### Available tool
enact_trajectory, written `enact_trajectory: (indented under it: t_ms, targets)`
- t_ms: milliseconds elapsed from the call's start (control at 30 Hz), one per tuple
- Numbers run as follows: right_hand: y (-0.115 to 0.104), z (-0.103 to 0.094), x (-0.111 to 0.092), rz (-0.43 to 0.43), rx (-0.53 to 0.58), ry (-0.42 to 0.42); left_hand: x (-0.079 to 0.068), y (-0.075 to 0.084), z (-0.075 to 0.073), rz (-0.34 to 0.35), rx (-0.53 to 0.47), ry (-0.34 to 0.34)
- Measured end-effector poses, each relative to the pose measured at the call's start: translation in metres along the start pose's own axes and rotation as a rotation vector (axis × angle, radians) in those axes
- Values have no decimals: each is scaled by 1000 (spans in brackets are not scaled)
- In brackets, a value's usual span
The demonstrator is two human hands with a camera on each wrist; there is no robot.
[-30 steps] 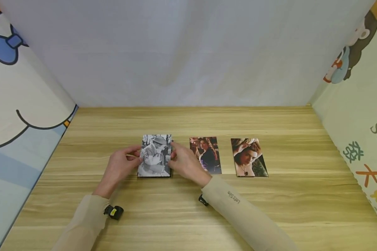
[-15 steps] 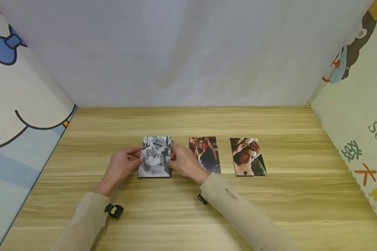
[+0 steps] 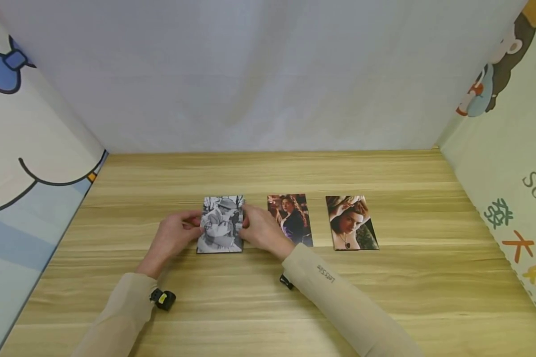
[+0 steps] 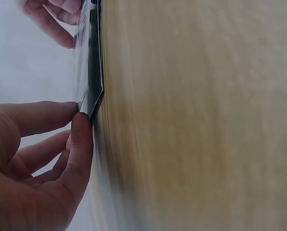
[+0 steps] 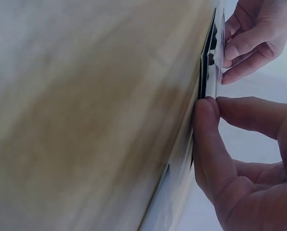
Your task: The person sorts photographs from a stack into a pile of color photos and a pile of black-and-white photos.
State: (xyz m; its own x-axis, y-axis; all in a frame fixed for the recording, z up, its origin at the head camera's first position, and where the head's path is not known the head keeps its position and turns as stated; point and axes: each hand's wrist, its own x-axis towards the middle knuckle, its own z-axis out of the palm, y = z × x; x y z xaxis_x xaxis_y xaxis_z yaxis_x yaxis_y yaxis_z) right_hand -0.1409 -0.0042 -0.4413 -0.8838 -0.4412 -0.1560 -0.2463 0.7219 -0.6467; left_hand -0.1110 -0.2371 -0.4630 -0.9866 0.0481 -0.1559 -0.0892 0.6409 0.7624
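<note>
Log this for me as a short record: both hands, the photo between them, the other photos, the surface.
left hand: pinches the left edge of the black-and-white photo
right hand: pinches its right edge
black-and-white photo: upright to the viewer; dark layer beneath, separate card or not unclear
middle color photo: lies flat, partly hidden by the right hand in the head view
rightmost color photo: lies flat, untouched
surface: wood-grain table

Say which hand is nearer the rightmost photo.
Right hand, left of the rightmost photo; the left hand is farther left, at the left edge of the grey photo.
</note>
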Motion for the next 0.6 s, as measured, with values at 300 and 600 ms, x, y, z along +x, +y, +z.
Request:
enact_trajectory:
  t_ms: [300,600]
  targets:
    - [1,1,2,-3,-30,-13,1,-2,2,-5,0,-3]
    - [1,0,4,18,-37,-31,0,0,3,-32,-2,-6]
